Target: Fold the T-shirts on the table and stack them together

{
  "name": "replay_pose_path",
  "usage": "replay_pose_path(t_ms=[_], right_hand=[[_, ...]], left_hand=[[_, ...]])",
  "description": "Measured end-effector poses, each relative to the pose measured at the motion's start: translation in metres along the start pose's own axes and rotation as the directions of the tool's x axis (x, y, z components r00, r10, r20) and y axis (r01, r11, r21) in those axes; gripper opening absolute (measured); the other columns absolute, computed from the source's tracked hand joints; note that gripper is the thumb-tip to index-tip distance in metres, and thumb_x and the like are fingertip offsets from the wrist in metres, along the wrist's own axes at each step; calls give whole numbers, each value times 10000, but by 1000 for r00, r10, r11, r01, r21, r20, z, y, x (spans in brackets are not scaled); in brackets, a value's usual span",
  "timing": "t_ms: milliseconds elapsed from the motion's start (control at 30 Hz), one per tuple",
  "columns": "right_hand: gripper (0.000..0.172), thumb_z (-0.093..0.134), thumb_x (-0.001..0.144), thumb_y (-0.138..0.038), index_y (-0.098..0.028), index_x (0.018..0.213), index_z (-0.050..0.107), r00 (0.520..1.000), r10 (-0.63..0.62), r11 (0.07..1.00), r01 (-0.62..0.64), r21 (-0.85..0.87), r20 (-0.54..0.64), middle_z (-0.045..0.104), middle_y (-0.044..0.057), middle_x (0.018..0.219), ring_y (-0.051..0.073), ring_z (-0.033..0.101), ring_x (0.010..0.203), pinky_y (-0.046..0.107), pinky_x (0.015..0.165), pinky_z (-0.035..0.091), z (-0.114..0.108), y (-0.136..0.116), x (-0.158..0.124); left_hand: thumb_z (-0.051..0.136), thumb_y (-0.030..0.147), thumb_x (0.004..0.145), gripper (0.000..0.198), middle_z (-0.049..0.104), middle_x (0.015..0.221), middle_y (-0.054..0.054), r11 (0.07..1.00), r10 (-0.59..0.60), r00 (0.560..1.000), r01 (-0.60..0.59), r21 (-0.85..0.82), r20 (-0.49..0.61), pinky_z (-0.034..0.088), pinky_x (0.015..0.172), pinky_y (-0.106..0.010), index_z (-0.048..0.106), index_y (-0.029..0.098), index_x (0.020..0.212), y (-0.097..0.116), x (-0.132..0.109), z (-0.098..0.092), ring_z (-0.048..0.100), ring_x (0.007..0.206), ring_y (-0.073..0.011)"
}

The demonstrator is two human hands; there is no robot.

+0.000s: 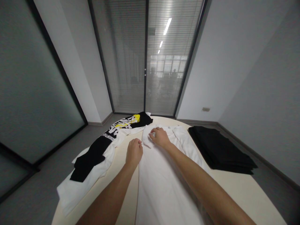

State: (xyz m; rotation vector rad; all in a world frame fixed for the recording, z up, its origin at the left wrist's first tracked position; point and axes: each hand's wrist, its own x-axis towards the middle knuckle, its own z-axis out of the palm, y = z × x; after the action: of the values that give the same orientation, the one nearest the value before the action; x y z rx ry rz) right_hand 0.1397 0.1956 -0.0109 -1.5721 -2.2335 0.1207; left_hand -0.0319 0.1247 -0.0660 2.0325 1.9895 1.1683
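Along the middle of the bench [241, 193], a white garment [157, 181] stretches up to the far edge. Near that edge, we pinch its left side with our left hand [134, 152], the grip narrow on the cloth. Our right hand [159, 137] curls over the garment; we cannot tell whether that grip holds fabric. We see stacked black cloth [221, 150] by the right edge and a printed black garment [93, 153] on white clothing [76, 192] along the left edge.

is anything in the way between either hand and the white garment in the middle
Nothing visible: the left hand is at the left edge of the white garment, the right hand over its far part. The black stack lies to the right, the printed black garment to the left.
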Motion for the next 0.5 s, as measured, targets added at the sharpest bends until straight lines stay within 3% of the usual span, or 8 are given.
replay_pose_path(t_ms=[200, 333, 400, 500], right_hand=[[416, 604, 904, -539, -221, 1168, 646, 981, -169, 985, 165, 53, 90, 657, 111, 1149, 277, 574, 1059, 375, 872, 406, 9, -9, -16], [443, 703, 834, -454, -192, 1172, 591, 944, -320, 944, 311, 106, 79, 640, 102, 1127, 256, 562, 1037, 361, 883, 406, 8, -8, -26], [398, 732, 799, -360, -182, 1129, 595, 927, -366, 928, 357, 111, 79, 640, 92, 1091, 243, 558, 1015, 344, 878, 407, 5, -6, -30], [179, 666, 849, -258, -178, 1004, 630, 919, -389, 917, 381, 115, 61, 650, 76, 1014, 213, 560, 980, 314, 870, 399, -1, -4, -33]], left_hand=[[494, -39, 813, 259, 655, 938, -70, 1000, -29, 999, 29, 4, -16, 471, 882, -321, 579, 179, 924, 0, 1, -2, 606, 947, -215], [614, 101, 842, 143, 657, 955, -80, 999, -31, 999, 31, 14, -11, 475, 887, -342, 604, 166, 969, 0, 1, -1, 605, 972, -240], [636, 128, 850, 139, 658, 968, -82, 1000, -16, 1000, 16, 25, 3, 467, 906, -345, 626, 165, 984, 0, 1, -1, 603, 987, -240], [616, 130, 881, 82, 660, 944, -81, 999, 0, 1000, -1, 48, 25, 462, 900, -344, 659, 167, 940, -1, 3, -3, 605, 955, -234]])
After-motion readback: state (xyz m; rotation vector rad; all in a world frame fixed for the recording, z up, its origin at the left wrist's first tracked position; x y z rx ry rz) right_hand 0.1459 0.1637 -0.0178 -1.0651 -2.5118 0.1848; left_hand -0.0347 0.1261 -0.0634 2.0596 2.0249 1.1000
